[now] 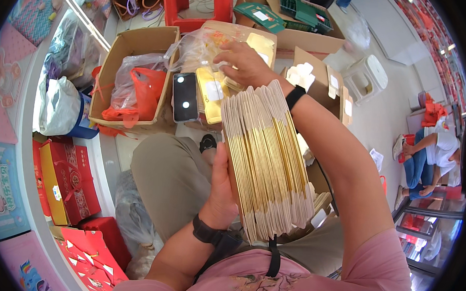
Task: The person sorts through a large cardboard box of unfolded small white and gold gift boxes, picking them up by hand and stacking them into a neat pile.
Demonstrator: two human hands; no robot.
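A thick stack of flattened gold paper boxes with pale flaps (266,161) stands on edge in front of my chest. My left hand (224,190) is closed against its left side, thumb pointing up. Past the stack's far end reaches my right hand (246,63), fingers apart and slightly bent, beside a clear plastic bag (196,50). Beneath and around that hand lie gold packets with white labels (212,93) on a cardboard box. A dark phone (186,97) rests left of the packets. Whether my right fingertips touch the plastic cannot be made out.
An open carton (109,82) with red and clear bags stands at left. Behind are a red stool (196,4) and a carton of green folded boxes (305,14). At right are a white stool (366,76) and another person (430,152). Red gift boxes (76,181) line the left.
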